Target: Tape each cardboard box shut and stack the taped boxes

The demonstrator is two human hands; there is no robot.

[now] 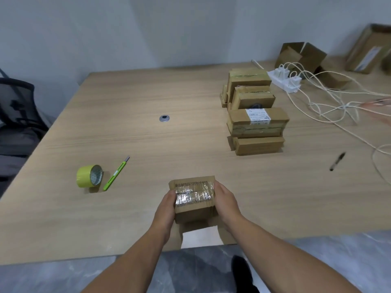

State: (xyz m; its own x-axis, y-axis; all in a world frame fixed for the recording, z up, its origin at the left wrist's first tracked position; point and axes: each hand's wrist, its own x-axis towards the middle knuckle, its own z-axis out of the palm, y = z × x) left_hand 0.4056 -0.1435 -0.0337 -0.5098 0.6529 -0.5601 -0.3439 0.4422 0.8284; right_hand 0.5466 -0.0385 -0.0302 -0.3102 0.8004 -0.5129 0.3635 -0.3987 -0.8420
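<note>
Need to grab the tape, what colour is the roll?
Yellow-green tape roll, head view.

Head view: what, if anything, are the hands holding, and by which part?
A small taped cardboard box, held between both hands: the left hand grips its left end and the right hand grips its right end.

Head-worn camera looks forward and down across the table (148, 134), box (193, 199) nearest.

I see the left hand (167, 205) and right hand (225, 200) gripping a small brown tape-sealed cardboard box (193, 197) above the light wooden table (148, 144); stacked brown taped boxes (257, 115) stand well apart.
</note>
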